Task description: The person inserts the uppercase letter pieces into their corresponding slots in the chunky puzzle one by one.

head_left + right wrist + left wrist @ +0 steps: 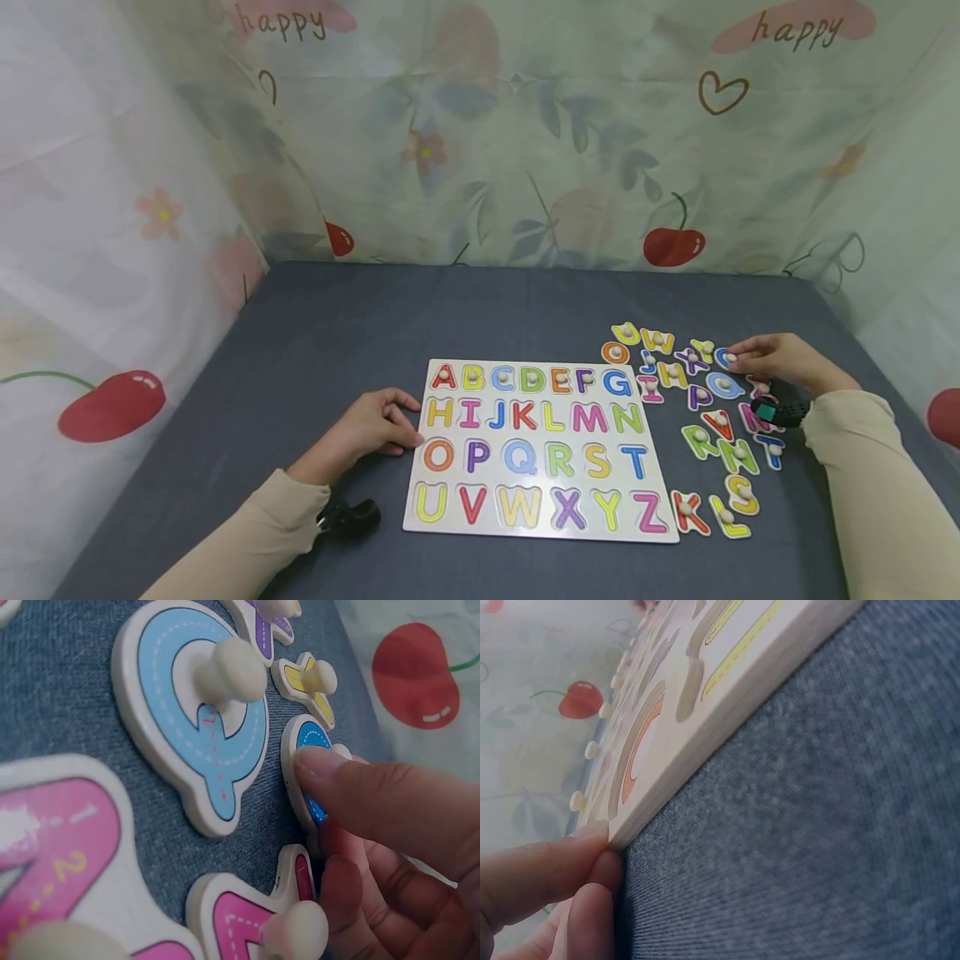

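In the head view, a white wooden alphabet board [588, 534] lies on the table with knobbed letters A to F in its top row; the other letter recesses are bare. My left hand [375, 423] is at the board's left edge, thumb on the top face and fingers against the side in the left wrist view. Over the loose pieces, my right hand [791, 360] pinches a blue letter piece [313, 739], its thumb on the face and its fingers partly hiding the letter. Beside it lie a light blue Q piece [161, 682] and a small yellow Y piece [294, 679].
Loose knobbed letters spread right of the board, among them an orange O [616, 353], a red K [688, 512], a yellow L [731, 521] and a blue T [771, 451]. A dark cloth [337, 325] covers the table; printed curtains [517, 167] hang behind and beside it.
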### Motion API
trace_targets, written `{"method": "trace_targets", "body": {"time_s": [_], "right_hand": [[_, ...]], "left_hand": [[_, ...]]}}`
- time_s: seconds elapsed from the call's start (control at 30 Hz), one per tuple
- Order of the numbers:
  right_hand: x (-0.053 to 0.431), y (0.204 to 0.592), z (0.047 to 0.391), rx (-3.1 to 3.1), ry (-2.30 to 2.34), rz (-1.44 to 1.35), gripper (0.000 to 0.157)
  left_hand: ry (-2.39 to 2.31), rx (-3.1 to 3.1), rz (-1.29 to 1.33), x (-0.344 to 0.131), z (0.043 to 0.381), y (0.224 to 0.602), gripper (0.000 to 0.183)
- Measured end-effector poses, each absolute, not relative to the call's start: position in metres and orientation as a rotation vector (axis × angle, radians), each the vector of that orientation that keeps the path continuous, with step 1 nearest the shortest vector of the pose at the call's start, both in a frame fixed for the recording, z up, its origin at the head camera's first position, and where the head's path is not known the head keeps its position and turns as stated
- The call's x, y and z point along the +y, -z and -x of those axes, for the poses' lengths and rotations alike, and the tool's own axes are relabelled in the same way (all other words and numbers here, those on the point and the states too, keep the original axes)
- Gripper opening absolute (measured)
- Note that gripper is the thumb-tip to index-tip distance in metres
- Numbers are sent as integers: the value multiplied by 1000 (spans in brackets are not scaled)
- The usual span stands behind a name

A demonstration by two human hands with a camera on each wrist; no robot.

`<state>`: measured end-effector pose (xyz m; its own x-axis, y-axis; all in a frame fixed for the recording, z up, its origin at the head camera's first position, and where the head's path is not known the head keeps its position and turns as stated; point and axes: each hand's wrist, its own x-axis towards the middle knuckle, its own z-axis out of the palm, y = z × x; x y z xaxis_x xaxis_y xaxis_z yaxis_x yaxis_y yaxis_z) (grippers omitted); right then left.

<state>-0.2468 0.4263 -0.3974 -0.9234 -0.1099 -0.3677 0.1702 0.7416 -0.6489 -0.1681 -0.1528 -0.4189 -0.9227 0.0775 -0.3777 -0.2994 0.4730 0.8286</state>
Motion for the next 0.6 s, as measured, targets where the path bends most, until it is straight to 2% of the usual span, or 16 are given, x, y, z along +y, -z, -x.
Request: {"method": "trace_targets", "body": {"time_s": [0.37, 0.6], "right_hand": [[427, 399, 248, 2626, 979, -88, 56], [414, 387, 244, 2749, 954, -104, 67]], "left_hand": [[-1428, 2366, 183, -152, 168, 418, 46], [-1424, 2371, 182, -152, 168, 418, 46]]}}
